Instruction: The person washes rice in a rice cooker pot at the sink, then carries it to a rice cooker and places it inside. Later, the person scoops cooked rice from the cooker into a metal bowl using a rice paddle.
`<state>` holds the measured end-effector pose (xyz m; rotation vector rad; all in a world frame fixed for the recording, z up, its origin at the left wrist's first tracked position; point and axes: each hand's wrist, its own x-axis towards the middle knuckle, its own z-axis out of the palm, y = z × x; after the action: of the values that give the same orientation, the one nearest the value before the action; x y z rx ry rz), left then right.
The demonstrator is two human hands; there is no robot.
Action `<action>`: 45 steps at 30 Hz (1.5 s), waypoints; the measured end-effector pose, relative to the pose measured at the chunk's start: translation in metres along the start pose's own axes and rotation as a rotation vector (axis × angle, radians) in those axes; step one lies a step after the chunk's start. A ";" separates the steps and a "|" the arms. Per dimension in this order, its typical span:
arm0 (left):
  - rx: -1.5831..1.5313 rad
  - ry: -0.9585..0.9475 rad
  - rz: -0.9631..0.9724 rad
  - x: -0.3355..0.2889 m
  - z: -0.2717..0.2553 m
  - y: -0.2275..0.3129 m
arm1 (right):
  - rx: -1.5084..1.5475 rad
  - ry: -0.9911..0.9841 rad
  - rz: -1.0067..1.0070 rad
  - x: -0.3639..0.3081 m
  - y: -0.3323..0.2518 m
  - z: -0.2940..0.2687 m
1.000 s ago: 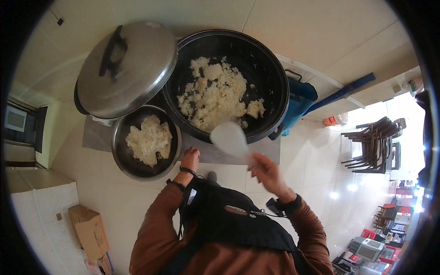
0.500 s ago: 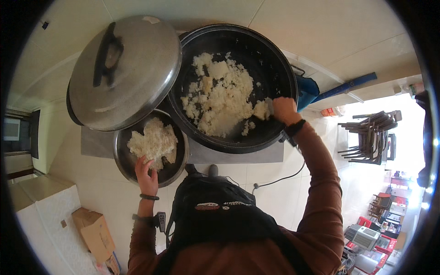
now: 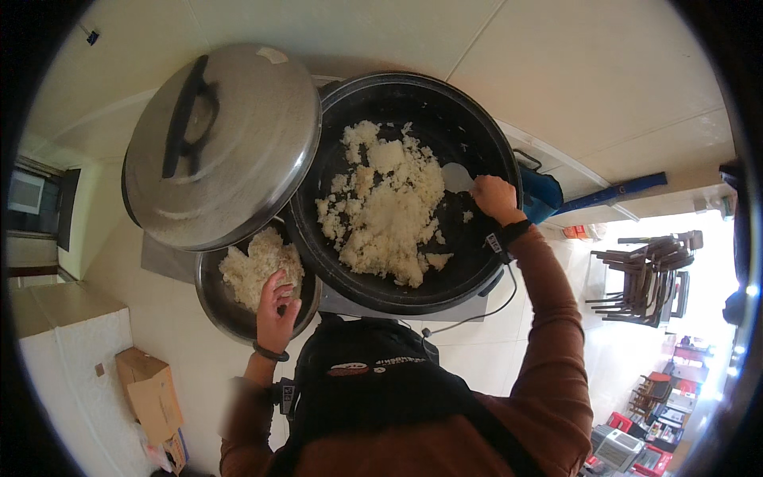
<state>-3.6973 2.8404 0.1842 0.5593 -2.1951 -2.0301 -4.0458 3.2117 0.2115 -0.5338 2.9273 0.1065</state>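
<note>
My right hand (image 3: 497, 199) is closed around the handle of a pale, see-through rice paddle (image 3: 457, 177). The paddle's blade is inside a large black pot (image 3: 477, 266), at the right edge of a heap of white cooked rice (image 3: 389, 211). A few loose clumps lie on the pot's dark bottom. Over the near side of a steel bowl (image 3: 213, 298) is my left hand (image 3: 276, 314), fingers curved and apart, nothing visible in it. More rice (image 3: 253, 270) sits in that bowl, close to my fingertips.
A large domed steel lid (image 3: 254, 135) with a black handle leans beside the pot, overhanging the bowl. A dark cord (image 3: 477, 322) runs from the pot's right side. Stacked chairs (image 3: 644, 278) stand at right; a cardboard box (image 3: 151, 393) is at lower left.
The paddle has moved from the rice clump at the right up beside the heap. A clump now lies at the heap's near side. My left hand has shifted slightly right; the whole view has shifted too.
</note>
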 end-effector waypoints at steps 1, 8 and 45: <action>-0.002 0.006 0.000 0.003 0.009 0.006 | -0.002 -0.031 -0.066 0.003 0.003 0.002; -0.132 0.036 0.017 0.024 0.068 0.028 | 0.042 -0.165 -0.106 -0.017 0.023 -0.005; -0.168 0.023 -0.157 0.044 0.087 0.070 | 0.386 -0.063 -0.111 0.041 -0.032 0.011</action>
<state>-3.7797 2.9107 0.2359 0.7512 -2.0007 -2.2452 -4.0708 3.1688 0.1925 -0.6104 2.7452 -0.4363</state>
